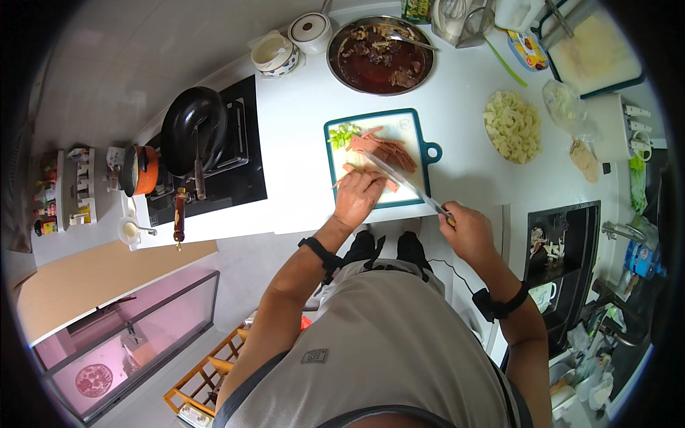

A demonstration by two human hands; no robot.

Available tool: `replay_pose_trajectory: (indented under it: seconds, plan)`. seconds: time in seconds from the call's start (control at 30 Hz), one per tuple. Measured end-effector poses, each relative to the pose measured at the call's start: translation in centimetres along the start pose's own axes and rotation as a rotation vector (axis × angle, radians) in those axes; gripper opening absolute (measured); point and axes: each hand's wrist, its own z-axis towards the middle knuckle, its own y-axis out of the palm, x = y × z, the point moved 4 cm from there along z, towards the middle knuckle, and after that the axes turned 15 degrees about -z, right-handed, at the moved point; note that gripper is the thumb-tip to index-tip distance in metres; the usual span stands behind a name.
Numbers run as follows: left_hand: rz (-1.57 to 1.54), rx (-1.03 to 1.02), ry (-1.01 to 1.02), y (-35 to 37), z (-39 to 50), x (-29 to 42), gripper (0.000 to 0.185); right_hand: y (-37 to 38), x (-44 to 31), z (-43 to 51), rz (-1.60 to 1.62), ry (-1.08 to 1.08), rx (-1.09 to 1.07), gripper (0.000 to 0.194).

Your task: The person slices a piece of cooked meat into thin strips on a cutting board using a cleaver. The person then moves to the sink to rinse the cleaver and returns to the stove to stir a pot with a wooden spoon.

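Note:
A white cutting board with a green rim lies near the counter's front edge. My right hand grips the handle of a kitchen knife, whose blade slants up and left across the board. Fingertips of my left hand are bent down on pink slices of what looks like luncheon meat, just left of the blade; the hand hides part of them. Beyond the blade lies a pile of meat strips. Chopped green pieces, perhaps scallion, sit in the board's far left corner.
At the back stands a steel basin of dark red broth with a spoon. To the right are a heap of cauliflower florets, a knife block and a sink. A wok and an orange pot occupy the left.

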Motion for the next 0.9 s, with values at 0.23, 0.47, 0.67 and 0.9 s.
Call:
replay_pose_trajectory:
  seconds: [0.23, 0.47, 0.67, 0.9]
  plan:
    - [-0.038, 0.039, 0.001, 1.1, -1.1, -1.0, 0.019, 0.8, -1.5, -0.7, -0.059, -0.116, 0.133, 0.012]
    - [-0.054, 0.087, 0.034, 0.9, -1.0, -0.7, 0.015, 0.7, -1.8, -0.8, -0.078, -0.130, 0.124, 0.013]
    - [-0.059, 0.066, 0.011, 0.8, -1.0, -0.9, 0.016, 2.3, -2.1, 0.3, -0.150, -0.100, -0.004, 0.013]
    - [-0.049, 0.107, 0.001, 0.8, 0.4, -0.6, 0.020, 2.8, -1.3, 0.4, 0.084, 0.012, -0.057, 0.018]
